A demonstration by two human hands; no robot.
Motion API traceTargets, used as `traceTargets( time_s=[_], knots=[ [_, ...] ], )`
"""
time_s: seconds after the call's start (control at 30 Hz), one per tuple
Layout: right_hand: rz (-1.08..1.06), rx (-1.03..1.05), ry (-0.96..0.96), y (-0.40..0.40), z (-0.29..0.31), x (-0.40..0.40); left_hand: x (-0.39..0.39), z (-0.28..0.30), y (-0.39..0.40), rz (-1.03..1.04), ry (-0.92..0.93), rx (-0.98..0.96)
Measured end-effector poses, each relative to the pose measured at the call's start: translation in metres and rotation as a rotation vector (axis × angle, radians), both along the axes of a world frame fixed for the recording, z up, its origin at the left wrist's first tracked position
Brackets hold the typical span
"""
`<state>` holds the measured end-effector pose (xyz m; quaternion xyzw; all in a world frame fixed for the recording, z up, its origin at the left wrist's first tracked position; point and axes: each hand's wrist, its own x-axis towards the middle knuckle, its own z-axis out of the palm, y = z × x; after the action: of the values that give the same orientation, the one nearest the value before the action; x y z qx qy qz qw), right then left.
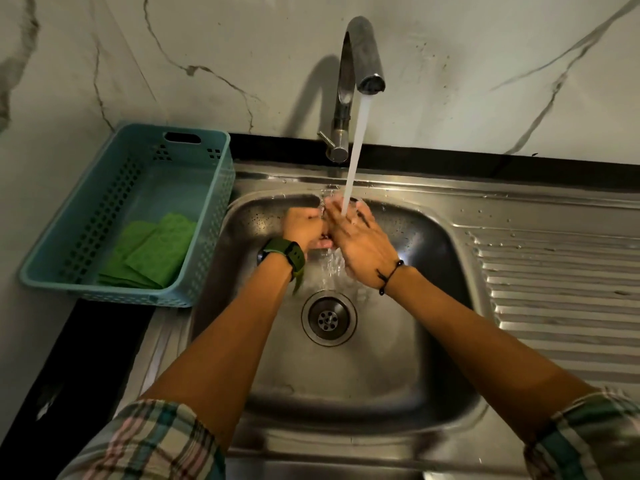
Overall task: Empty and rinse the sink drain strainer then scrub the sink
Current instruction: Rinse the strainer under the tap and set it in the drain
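Note:
Water runs from the steel faucet (360, 53) into the steel sink (433, 306). Both hands are together under the stream at the back of the basin. My left hand (304, 226), with a green watch on its wrist, has its fingers curled; whatever may be inside them is hidden. My right hand (360, 244) lies against it with fingers straight and spread, and the water hits those fingers. The round drain (329, 318) with small holes sits in the basin floor, below the hands and uncovered. I cannot tell whether a loose strainer is in it.
A teal plastic basket (214, 209) with green scrub pads (152, 251) stands on the counter left of the sink. A ribbed steel draining board (561, 289) lies to the right. The faucet lever (325, 136) points left. A marble wall stands behind.

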<state>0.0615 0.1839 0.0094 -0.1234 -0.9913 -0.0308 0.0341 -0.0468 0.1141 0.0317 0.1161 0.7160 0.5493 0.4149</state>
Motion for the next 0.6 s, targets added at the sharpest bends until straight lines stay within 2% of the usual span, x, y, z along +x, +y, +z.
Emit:
traceTargets(
  time_s=[0.1, 0.2, 0.27, 0.4, 0.47, 0.53, 0.6],
  knots=[
    [0.088, 0.063, -0.02, 0.007, -0.003, 0.02, -0.009, -0.004, -0.01, 0.007, -0.047, 0.012],
    [-0.129, 0.034, 0.005, 0.007, -0.004, 0.012, 0.0, -0.003, -0.009, -0.062, -0.093, 0.047],
    [-0.174, -0.018, 0.051, -0.005, -0.001, -0.001, 0.002, 0.0, -0.005, -0.077, -0.078, 0.057],
    [0.076, 0.123, -0.044, 0.004, -0.006, 0.011, -0.019, -0.005, -0.014, -0.001, -0.079, 0.062],
    [0.023, 0.174, -0.061, 0.017, -0.005, 0.015, -0.02, -0.009, -0.017, 0.032, -0.117, 0.062],
    [-0.029, 0.112, 0.014, 0.021, -0.001, 0.005, -0.014, -0.01, -0.013, 0.034, -0.148, 0.057],
    [0.027, -0.066, 0.1, 0.021, 0.006, -0.007, -0.01, -0.01, -0.006, 0.045, -0.177, 0.072]
  ],
)
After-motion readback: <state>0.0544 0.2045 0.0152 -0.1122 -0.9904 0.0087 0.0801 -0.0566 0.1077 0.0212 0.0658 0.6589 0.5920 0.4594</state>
